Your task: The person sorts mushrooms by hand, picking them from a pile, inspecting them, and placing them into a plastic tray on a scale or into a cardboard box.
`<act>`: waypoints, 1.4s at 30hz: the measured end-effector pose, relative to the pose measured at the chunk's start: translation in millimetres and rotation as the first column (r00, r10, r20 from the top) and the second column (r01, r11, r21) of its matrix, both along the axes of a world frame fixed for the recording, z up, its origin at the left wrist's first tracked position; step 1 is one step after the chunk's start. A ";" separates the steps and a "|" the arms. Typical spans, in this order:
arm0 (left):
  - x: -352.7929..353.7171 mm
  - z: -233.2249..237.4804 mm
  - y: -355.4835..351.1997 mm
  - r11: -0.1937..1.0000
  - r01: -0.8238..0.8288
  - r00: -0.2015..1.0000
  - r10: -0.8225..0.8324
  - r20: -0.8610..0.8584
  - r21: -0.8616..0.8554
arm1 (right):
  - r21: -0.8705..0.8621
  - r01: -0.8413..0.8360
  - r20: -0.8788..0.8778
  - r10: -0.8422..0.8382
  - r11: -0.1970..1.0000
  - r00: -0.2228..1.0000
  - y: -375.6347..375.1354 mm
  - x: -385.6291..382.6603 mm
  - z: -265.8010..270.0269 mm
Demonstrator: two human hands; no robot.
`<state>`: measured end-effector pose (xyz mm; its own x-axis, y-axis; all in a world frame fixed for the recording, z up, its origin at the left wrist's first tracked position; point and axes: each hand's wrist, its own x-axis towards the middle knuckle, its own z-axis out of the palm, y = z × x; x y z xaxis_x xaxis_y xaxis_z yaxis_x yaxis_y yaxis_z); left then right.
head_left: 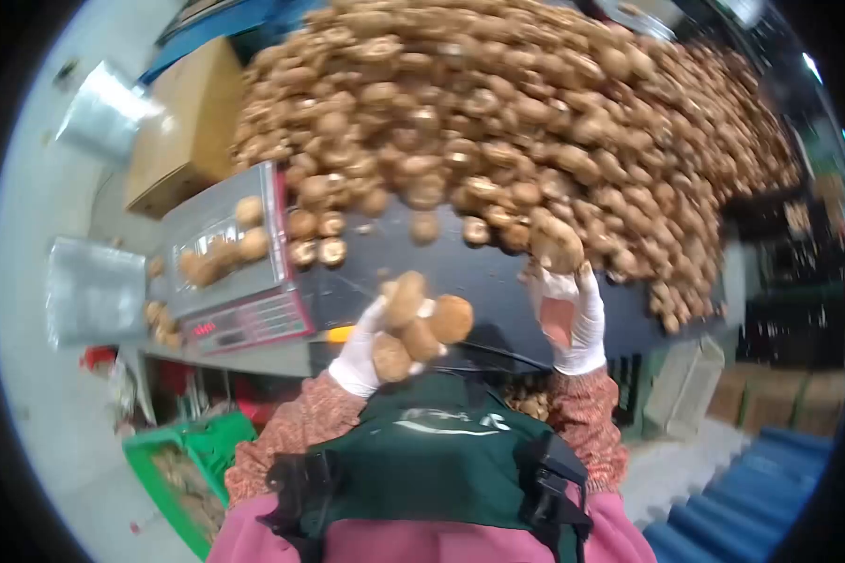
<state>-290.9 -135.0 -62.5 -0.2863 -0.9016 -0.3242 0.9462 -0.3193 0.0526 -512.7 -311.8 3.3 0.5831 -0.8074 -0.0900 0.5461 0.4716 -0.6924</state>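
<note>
the left hand (366, 352), in a white glove, is clenched around a bunch of mushrooms (421, 324): about four brown caps pressed together against the palm, held just over the near edge of the dark surface (498, 286). at 3 o'clock from it the right hand (571, 324), gloved too, is raised, its fingers grasping a single mushroom (556, 244) right at the near rim of the heap (535, 113). that heap of brown mushrooms covers the surface from 10 o'clock round to 2 o'clock of the hands and thins out toward the right edge. a few loose caps lie on the bare dark strip between the heap and the hands.

at 9 o'clock of the left hand stands a scale (244, 314) with a metal tray and a red display panel; several mushrooms rest on the tray. beyond it, at 11 o'clock, sits a cardboard box (183, 122). at 7 o'clock, lower down, a green crate (155, 450) holds more mushrooms. patterned sleeves (300, 418) and a dark green apron (441, 460) fill the view at 6 o'clock. a pale crate (685, 385) leans at 4 o'clock, beside the surface.
</note>
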 end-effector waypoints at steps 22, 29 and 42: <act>211.0 37.3 205.5 0.852 -0.519 0.843 0.498 0.205 0.068 | -0.870 -0.474 -0.363 -0.479 -0.133 0.799 141.6 419.4 -27.4; 226.2 16.3 207.5 0.924 -0.380 0.910 0.369 0.189 0.027 | -0.725 -0.686 -0.685 -0.043 -0.052 0.727 176.7 334.7 38.5; 246.0 52.4 186.0 0.829 -0.549 0.736 0.541 0.406 -0.109 | -0.611 -0.342 -0.584 -0.115 0.714 0.804 130.6 390.1 9.6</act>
